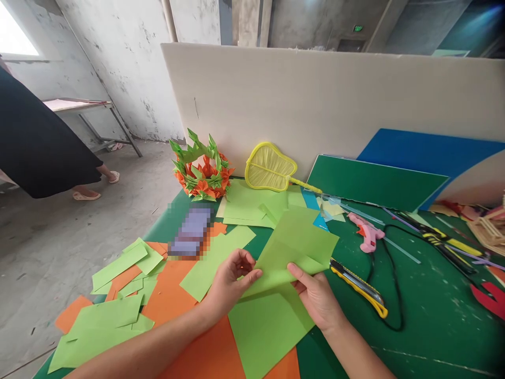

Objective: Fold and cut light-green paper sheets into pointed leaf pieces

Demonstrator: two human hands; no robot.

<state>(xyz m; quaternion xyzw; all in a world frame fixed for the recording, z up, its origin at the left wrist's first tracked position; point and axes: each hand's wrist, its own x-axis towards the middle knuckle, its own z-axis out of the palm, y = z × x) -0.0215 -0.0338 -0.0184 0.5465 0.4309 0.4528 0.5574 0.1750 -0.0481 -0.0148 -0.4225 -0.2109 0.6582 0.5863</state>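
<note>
A sheet of light green paper [302,237] is held up over the table, its lower edge folded upward. My right hand [315,295] pinches this lower edge, thumb on top and fingers behind. At its left corner my left hand [232,279] has curled fingers, and the thumb lies against the paper. Below it rests another green paper sheet [272,331] on large orange paper [213,347]. A yellow utility knife [359,288] lies just right of my right hand.
Green and orange paper pieces [106,310] cover the left side. Behind them stand a folded-paper crown-like ring [203,184] and a yellow fan [270,167]. A pink glue gun [366,231] with a black cord, and pliers [442,239], lie right. A person [43,137] stands far left.
</note>
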